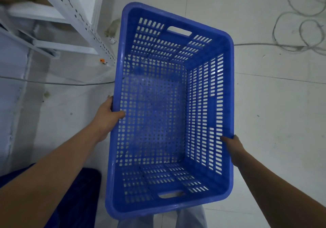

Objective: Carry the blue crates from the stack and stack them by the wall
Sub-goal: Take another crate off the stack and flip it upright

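- Crate point(169, 108) is held in the air over the floor point(275, 104), in front of the body, with nothing in it.
- Left hand point(107, 116) is curled over the left rim, thumb inside; right hand point(232, 146) grips the right rim the same way.
- Both grips should be kept level, so the crate is not tilted.
- Cables point(299, 25) on the floor and the rack point(77, 18) should be avoided while walking.

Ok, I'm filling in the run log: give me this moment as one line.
stage: carrying | crate: blue, empty, off the floor | left hand: grips left rim | right hand: grips right rim | below: tiled floor, cables
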`<control>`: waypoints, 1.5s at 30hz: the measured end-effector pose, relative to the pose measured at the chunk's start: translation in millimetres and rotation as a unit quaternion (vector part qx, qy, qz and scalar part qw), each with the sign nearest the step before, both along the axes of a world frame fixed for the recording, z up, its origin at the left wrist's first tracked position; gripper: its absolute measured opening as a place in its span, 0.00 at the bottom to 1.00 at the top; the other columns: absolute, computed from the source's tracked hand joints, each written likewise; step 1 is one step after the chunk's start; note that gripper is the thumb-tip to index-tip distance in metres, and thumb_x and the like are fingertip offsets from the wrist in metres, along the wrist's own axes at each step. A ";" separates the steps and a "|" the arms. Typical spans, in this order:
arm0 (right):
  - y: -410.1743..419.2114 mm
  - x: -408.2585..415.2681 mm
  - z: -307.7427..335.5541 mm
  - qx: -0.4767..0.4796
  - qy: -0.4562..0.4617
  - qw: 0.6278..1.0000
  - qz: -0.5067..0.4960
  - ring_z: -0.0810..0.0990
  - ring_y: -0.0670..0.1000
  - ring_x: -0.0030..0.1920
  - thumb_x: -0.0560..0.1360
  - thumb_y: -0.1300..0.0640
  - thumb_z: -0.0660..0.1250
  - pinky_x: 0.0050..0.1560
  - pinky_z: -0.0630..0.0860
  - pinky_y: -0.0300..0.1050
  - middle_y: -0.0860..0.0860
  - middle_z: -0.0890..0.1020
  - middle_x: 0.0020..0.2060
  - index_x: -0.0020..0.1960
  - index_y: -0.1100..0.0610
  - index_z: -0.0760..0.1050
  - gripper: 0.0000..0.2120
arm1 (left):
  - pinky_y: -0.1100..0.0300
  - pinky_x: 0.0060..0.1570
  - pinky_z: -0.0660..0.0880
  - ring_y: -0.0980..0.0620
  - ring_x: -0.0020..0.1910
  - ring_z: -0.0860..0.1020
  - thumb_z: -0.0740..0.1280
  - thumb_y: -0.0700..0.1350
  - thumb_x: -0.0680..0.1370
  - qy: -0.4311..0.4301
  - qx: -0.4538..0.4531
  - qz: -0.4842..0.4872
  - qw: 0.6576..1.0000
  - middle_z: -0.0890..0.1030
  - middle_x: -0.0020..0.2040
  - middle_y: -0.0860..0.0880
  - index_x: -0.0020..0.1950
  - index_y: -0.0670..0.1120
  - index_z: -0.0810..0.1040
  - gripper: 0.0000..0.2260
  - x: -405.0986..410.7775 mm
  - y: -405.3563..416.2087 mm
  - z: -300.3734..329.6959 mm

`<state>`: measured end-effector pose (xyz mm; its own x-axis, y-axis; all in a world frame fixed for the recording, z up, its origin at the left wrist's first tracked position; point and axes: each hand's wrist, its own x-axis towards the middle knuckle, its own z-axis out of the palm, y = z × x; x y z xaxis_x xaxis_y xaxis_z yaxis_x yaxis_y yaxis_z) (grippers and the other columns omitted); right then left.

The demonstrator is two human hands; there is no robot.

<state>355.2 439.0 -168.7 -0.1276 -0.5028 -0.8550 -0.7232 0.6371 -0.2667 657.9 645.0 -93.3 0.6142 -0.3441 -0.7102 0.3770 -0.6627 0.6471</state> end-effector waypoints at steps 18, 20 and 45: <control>-16.3 -23.4 -9.8 -0.050 0.009 0.999 0.014 0.75 0.67 0.58 0.75 0.55 0.65 0.58 0.73 0.69 0.59 0.70 0.64 0.69 0.50 0.56 0.27 | 0.51 0.54 0.74 0.42 0.58 0.76 0.61 0.34 0.78 0.023 0.081 -0.020 0.996 0.75 0.65 0.41 0.69 0.42 0.67 0.19 -1.4 -31.2 -60.2; -17.2 -27.6 -15.9 -0.052 0.008 0.998 0.020 0.75 0.67 0.60 0.74 0.55 0.66 0.59 0.72 0.69 0.58 0.69 0.65 0.71 0.48 0.53 0.31 | 0.52 0.54 0.74 0.42 0.57 0.75 0.62 0.33 0.78 0.022 0.104 -0.026 0.994 0.74 0.65 0.41 0.68 0.42 0.67 0.19 -0.4 -28.7 -69.6; -20.1 -11.9 -28.7 -0.100 0.156 0.969 0.165 0.63 0.63 0.67 0.75 0.59 0.64 0.65 0.63 0.56 0.63 0.64 0.66 0.68 0.65 0.57 0.26 | 0.57 0.47 0.70 0.48 0.47 0.73 0.60 0.44 0.81 -0.056 0.172 -0.032 0.983 0.74 0.50 0.45 0.54 0.44 0.70 0.04 -44.6 21.8 -80.3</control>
<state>343.4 419.0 -197.4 -0.1686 -0.7113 -0.6824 -0.9439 0.3159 -0.0961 613.3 666.9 -173.6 0.6801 -0.1352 -0.7205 0.2665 -0.8700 0.4148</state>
